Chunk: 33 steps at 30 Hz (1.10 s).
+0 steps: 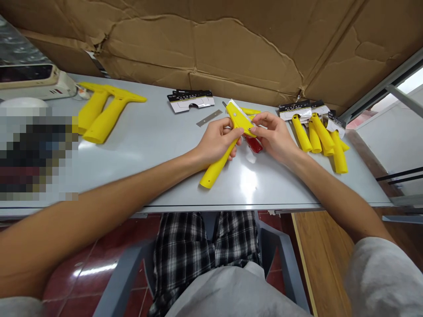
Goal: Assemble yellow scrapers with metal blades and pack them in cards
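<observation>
My left hand (216, 141) is closed round a yellow plastic scraper (218, 165), its thumb pressed on the T-shaped head. The scraper is tilted, with its hollow handle end pointing down toward the table's front edge. Two screws show on the head. At the head's right end my right hand (274, 134) pinches the edge between thumb and fingers. Just under the hands lies a red object (254, 144), partly hidden, its kind unclear. Behind the head, another yellow piece (249, 111) shows in part. A flat metal blade (209, 118) rests on the table, left of the head.
Printed black-and-white cards (191, 101) lie at the back. On the right are several carded yellow scrapers (322, 134). More yellow scrapers (105, 110) lie on the left, near a white device (36, 83). Cardboard (198, 48) stands behind the grey table (158, 176).
</observation>
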{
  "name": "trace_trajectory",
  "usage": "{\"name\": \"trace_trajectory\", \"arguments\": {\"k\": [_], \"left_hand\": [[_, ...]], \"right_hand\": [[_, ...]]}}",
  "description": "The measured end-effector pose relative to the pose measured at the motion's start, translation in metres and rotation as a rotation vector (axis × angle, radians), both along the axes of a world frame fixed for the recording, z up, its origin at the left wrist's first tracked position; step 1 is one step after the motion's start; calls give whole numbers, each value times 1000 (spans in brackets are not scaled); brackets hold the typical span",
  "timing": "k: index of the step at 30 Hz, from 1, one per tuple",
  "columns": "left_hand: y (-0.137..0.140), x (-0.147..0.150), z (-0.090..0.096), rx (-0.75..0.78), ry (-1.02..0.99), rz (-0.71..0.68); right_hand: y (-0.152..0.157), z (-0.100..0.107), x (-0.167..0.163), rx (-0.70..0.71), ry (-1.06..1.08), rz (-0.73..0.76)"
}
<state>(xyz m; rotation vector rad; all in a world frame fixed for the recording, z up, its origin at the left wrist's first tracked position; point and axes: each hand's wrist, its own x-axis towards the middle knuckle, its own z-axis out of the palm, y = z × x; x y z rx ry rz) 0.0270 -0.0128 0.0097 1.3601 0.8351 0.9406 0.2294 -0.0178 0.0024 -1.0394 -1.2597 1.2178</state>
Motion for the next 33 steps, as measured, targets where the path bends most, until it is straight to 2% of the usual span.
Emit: {"name": "trace_trajectory", "arguments": {"k": [9, 12, 18, 23, 27, 30, 33], "left_hand": [[-3, 1, 1, 35, 17, -2], [1, -2, 4, 21, 20, -12], [19, -15, 10, 14, 17, -24], [21, -18, 13, 42, 44, 12], [18, -17, 16, 101, 76, 31], [21, -19, 18, 163, 116, 104], [30, -25, 18, 185, 209, 169]], "right_hand": [[2, -5, -1, 54, -86, -44], [4, -2, 3, 116, -206, -109], [2, -1, 9, 326, -554, -271], [-6, -5, 3, 325, -661, -168], [-4, -6, 7, 335, -857, -71], [-1, -3, 16, 338, -977, 5], [2, -2, 24, 320, -1001, -3]]}}
